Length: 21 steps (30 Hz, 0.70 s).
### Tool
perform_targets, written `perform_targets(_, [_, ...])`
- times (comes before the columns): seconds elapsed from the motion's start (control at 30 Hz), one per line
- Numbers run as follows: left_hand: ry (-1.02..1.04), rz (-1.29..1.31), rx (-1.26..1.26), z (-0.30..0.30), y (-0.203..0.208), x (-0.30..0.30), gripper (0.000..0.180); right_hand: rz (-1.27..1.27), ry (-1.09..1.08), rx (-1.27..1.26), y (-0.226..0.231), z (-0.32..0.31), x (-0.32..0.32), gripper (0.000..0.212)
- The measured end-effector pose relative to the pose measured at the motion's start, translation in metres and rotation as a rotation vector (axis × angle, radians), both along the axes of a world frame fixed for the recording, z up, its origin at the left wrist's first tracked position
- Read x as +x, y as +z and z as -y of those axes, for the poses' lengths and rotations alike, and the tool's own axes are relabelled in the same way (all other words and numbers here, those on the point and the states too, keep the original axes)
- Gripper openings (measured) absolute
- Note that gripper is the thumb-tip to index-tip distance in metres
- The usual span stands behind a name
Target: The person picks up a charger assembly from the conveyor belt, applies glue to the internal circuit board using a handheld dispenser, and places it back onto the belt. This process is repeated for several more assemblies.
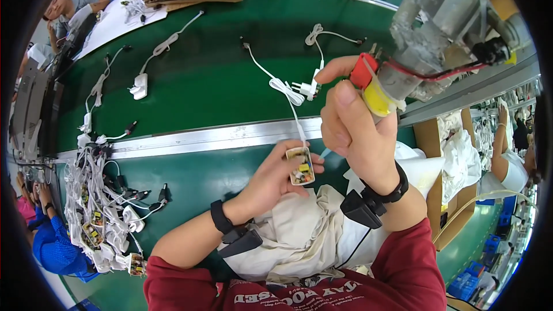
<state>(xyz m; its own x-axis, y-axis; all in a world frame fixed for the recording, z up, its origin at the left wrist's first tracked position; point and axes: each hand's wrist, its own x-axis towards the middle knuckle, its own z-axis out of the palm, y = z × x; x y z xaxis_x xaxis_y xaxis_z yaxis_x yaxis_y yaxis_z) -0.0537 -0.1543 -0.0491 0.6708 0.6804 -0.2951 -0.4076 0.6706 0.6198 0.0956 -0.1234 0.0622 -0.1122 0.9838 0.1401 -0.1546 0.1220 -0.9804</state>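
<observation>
My left hand (271,175) is closed around a small white adapter housing (300,166). Its open side faces up and shows a circuit board with a yellow part and other components. A white cord runs from the housing's far end to a tied bundle (286,91) on the green conveyor. My right hand (360,126) is raised above and to the right, its fingers wrapped around the lower end of a grey hanging tool (423,52) with yellow tape and a red switch-like block. A light blue tip (325,153) shows between the right hand and the housing; what it belongs to is hidden.
Several corded adapters (138,85) lie on the conveyor (201,80). A tangled heap of corded adapters (92,207) sits at left. A metal rail (219,139) crosses in front. Off-white cloth (294,230) covers my lap; a cardboard box (427,138) stands right. Other people sit nearby.
</observation>
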Motion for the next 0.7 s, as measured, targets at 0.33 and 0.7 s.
perform_targets(0.33, [-0.137,0.077,0.175,-0.007,-0.031,-0.004,0.044,-0.097,-0.007,0.037,-0.046,-0.016,-0.016,0.027])
perform_targets(0.7, [-0.152,0.090,0.176,-0.011,-0.042,-0.009,0.043,-0.039,-0.029,0.032,-0.052,-0.020,-0.020,0.027])
